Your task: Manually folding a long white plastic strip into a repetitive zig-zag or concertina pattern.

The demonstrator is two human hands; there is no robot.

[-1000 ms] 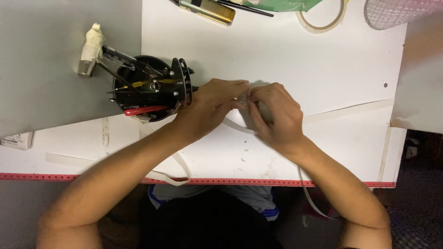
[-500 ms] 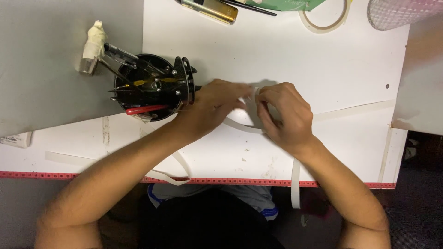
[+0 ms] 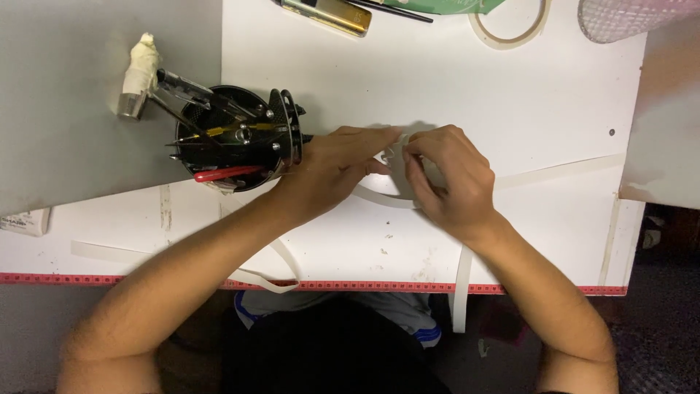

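Observation:
My left hand and my right hand meet over the middle of a white table. Both pinch a narrow white paper strip that curls between the fingertips. One loose end of the strip hangs over the table's front edge below my right forearm. Another strip loops off the edge under my left forearm. The piece right between my fingers is mostly hidden by them.
A black round tool holder with pliers, a red-handled tool and other tools stands just left of my left hand. A gold flat object and a tape ring lie at the back. A red ruler band runs along the front edge.
My hands have shifted slightly right and my right fingers have worked further along the strip. The strip's loose end now hangs straighter over the front edge.

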